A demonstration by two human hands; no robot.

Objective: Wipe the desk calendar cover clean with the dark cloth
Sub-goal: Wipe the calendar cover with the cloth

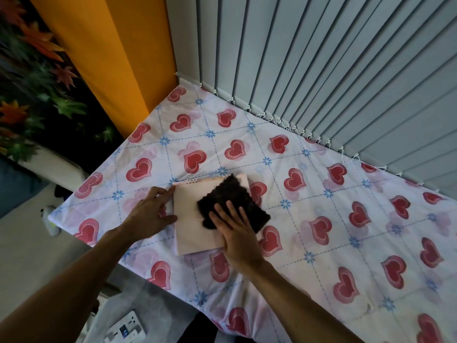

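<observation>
The desk calendar lies flat near the middle of the table, its pale pink cover up and its spiral binding at the far edge. A dark brown cloth with a scalloped edge covers the cover's right half. My right hand rests palm down on the near part of the cloth, fingers spread, pressing it onto the cover. My left hand lies against the calendar's left edge, with fingertips at its far left corner and the thumb touching the edge.
A white tablecloth with red hearts covers the table. Grey vertical blinds run along its far side, with an orange wall at the far left. The table's left edge drops to the floor, where a white power strip lies.
</observation>
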